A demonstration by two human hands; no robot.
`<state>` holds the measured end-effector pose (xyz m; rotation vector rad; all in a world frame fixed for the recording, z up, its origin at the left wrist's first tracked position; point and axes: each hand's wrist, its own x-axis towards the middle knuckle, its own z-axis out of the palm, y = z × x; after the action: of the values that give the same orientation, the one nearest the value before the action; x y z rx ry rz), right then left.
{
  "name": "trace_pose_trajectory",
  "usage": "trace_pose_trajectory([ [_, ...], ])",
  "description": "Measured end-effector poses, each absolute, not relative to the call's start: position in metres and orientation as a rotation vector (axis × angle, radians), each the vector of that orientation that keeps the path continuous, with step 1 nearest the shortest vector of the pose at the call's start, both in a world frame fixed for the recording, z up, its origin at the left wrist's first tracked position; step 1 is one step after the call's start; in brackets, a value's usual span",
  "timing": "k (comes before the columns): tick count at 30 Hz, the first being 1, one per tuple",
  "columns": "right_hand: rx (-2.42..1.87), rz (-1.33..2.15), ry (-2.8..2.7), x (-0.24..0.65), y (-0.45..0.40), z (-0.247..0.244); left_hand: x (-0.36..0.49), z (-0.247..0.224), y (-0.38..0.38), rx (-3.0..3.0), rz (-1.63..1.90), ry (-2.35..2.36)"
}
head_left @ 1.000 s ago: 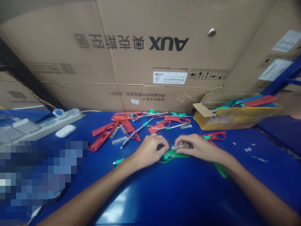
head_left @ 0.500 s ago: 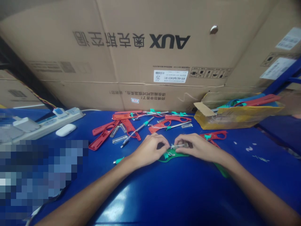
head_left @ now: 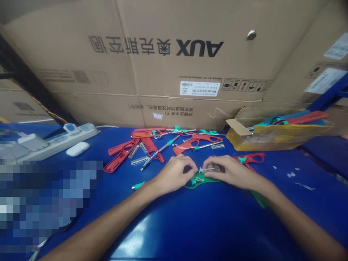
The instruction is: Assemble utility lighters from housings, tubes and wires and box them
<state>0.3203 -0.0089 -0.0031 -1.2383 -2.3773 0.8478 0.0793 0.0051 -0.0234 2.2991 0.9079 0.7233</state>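
Note:
My right hand (head_left: 232,170) is closed on a small clear lighter fuel tank (head_left: 212,169), held level between thumb and fingers. Its white valve end points left, toward my left hand (head_left: 175,174), whose thumb and index finger are pinched together right at that tip. Whatever sits between those left fingertips is too small to make out. Just under both hands lies a green lighter shell half (head_left: 194,185) on the blue table, partly covered by my fingers. In the shell are a green trigger piece and thin white wires (head_left: 200,178).
Red lighter shells (head_left: 123,156), clear fuel tanks (head_left: 139,161) and metal tubes (head_left: 208,144) with wires lie behind my hands. An open yellow-taped box (head_left: 272,139) of parts stands at right. A power strip (head_left: 57,145) and white earbud case (head_left: 77,149) are at left.
The view has shifted slightly, so everything sits a little further right. Both hands keep nearly the same pose around the fuel tank.

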Motion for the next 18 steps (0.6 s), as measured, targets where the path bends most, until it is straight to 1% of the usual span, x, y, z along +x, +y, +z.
trace_pose_trajectory([
  [18, -1.233, 0.816, -2.394, 0.3194, -0.0086, -0.0017, 0.0785, -0.0253, 0.0051, 2.263, 0.738, 0.884],
])
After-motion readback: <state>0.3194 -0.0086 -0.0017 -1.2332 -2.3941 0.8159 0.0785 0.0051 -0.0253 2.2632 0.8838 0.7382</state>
